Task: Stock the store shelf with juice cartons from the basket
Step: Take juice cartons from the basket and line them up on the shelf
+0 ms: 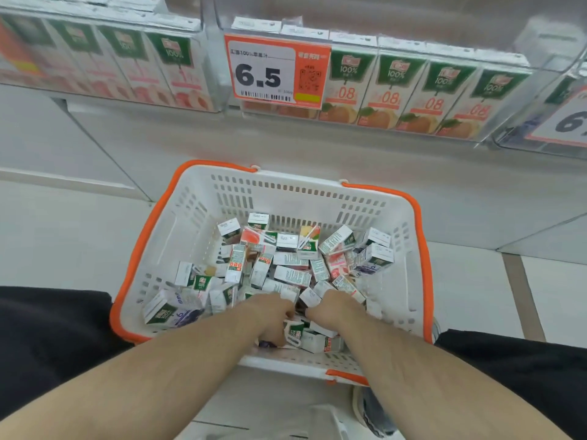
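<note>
A white basket [197, 217] with an orange rim stands on the floor below the shelf, holding several small juice cartons [286, 265] jumbled together. Both hands are down in its near end. My left hand [270, 315] has its fingers curled down among the cartons, around one small carton [293, 333] by its fingertips. My right hand [330, 308] is curled into the pile beside it; what its fingers hold is hidden. On the shelf [317, 134] above, rows of upright cartons [390, 90] stand behind a clear front.
An orange price tag reading 6.5 [263, 71] hangs at the shelf's middle. Pink cartons [171, 68] fill the left bay, and another price tag [568, 122] shows at the right edge. My dark-clothed knees [47, 331] flank the basket on the pale tiled floor.
</note>
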Motion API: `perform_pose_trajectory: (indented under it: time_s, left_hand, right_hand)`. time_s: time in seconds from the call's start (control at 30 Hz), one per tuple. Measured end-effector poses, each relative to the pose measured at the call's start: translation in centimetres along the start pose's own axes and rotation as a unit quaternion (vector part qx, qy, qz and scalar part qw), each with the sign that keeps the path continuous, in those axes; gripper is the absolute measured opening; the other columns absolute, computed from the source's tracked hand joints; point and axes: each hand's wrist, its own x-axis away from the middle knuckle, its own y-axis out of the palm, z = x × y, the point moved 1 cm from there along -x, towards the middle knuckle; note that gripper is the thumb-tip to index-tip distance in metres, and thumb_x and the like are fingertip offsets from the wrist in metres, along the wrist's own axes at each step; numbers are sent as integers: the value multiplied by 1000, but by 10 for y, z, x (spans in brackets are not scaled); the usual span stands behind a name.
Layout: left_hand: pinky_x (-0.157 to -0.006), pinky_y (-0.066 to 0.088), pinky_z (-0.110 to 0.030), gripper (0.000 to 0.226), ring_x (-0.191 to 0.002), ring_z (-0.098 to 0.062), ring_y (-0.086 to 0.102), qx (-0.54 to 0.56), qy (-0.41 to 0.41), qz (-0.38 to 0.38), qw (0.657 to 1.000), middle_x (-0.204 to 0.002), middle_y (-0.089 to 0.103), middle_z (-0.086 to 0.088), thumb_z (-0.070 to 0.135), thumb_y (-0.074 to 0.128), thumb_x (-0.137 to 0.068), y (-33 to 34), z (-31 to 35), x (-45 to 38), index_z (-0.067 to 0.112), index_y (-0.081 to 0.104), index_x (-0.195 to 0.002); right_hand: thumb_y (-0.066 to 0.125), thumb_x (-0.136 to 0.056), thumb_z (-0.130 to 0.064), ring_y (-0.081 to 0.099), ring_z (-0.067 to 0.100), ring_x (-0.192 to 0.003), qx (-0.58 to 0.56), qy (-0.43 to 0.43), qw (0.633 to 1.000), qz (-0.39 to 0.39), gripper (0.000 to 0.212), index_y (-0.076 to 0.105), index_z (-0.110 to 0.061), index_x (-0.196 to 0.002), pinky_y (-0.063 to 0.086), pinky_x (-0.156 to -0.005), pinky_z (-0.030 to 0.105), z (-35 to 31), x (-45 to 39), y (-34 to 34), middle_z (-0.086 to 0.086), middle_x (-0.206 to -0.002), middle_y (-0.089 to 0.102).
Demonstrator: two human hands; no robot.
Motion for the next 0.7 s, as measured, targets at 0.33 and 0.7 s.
perform_pose_trajectory:
  time_s: [0.33, 0.7]
  left_hand:
    - [-70, 49, -23, 47, -75, -7, 61, 329, 19, 100, 939, -107, 63, -4, 28, 86, -73, -66, -14, 38, 20, 58, -110]
    - [-79, 59, -44, 18, -57, -14, 57, 648, 163, 155, 728, -81, 64, -6, 3, 62, -93, -178, -16, 136, 15, 60, -106]
  right_hand:
    - [46, -93, -19, 72, 28, -67, -375, 58, 925, -21, 21, 60, -7, -103, 58, -55, 34, 22, 40, -93, 14, -80, 74]
    - [33, -93, -15, 63, 30, -53, -415, -98, 902, 74, 24, 53, -3, -94, 29, -44, 24, -24, 148, -230, 21, -76, 70]
